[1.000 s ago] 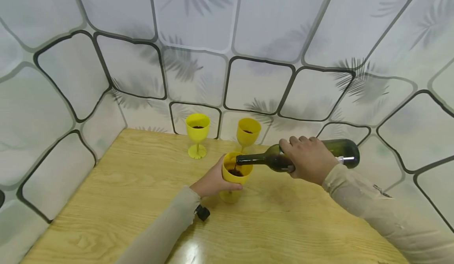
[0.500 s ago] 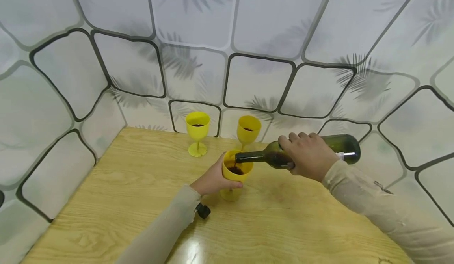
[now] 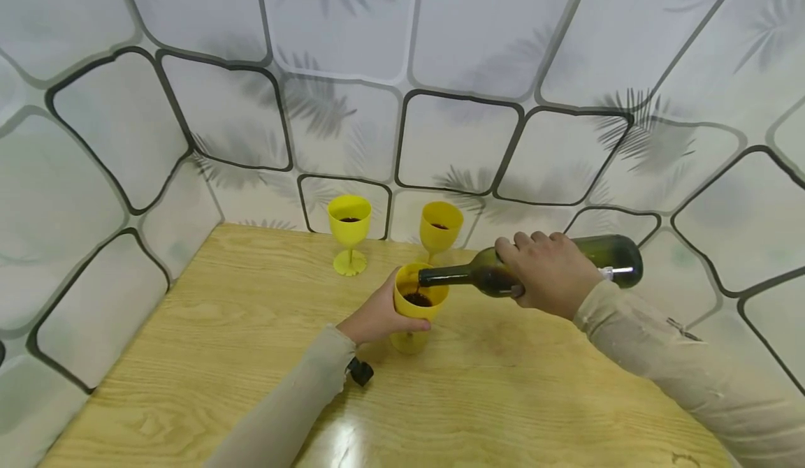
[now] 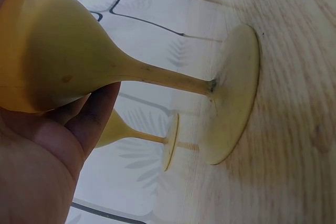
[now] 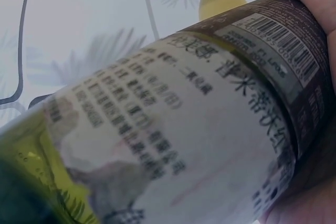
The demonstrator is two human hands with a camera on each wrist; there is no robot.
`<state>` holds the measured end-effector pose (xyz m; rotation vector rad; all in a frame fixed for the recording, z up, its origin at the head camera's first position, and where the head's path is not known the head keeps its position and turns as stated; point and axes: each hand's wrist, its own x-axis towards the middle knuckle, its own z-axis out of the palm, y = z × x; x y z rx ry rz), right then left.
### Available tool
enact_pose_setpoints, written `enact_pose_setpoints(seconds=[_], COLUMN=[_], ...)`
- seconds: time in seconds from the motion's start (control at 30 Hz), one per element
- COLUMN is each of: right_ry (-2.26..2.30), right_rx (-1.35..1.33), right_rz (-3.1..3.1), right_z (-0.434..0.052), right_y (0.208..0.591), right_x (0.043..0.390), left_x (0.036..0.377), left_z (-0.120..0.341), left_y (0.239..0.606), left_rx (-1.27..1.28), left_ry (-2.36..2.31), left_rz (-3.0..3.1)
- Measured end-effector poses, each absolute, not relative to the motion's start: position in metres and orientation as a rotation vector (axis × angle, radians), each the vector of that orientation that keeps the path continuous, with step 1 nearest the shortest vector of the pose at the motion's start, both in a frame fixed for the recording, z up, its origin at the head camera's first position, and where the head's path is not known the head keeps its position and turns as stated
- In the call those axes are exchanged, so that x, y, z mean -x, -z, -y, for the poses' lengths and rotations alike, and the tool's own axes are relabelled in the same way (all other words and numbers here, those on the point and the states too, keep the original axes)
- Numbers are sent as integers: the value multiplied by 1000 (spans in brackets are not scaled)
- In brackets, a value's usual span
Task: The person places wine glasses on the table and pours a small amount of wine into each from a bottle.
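My left hand (image 3: 382,316) holds a yellow goblet (image 3: 420,311) round its bowl, the thumb across the front. The goblet's foot (image 4: 236,98) appears to rest on the table in the left wrist view. In my right hand (image 3: 550,272) is a green glass wine bottle (image 3: 615,261), gripped round its body and tipped nearly level. The bottle's mouth lies over the goblet's rim, and a thin dark stream runs into dark liquid (image 3: 418,300) in the bowl. A worn paper label (image 5: 173,124) covers the bottle's side in the right wrist view.
Two more yellow goblets stand near the wall, one at the left (image 3: 349,228) and one at the right (image 3: 441,226), each with dark liquid inside. A patterned wall (image 3: 462,143) rises behind the wooden table (image 3: 239,328). A black device (image 3: 360,371) sits at my left wrist.
Dark liquid keeps streaming from the bottle, and its level in the held goblet looks slightly higher. The head view has shifted a little. Both hands keep nearly the same position.
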<state>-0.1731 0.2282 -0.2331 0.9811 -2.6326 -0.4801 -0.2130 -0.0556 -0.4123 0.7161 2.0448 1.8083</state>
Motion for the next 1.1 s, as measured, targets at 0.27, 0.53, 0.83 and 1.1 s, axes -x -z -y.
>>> enact_pose_setpoints(seconds=[0.27, 0.53, 0.83, 1.1], right_ry=[484, 479, 491, 500], right_rx=[-980, -984, -992, -991], right_rz=[2635, 2636, 2618, 2627], right_z=[-229, -228, -228, -228], right_y=[233, 234, 235, 234], right_x=[174, 174, 175, 174], left_x=[214, 215, 215, 214], left_z=[55, 55, 55, 55], left_y=[413, 414, 415, 414], left_rx=[-726, -732, -741, -734], left_ry=[-1801, -1800, -1817, -1804], left_rz=[-2044, -2046, -2030, -2047])
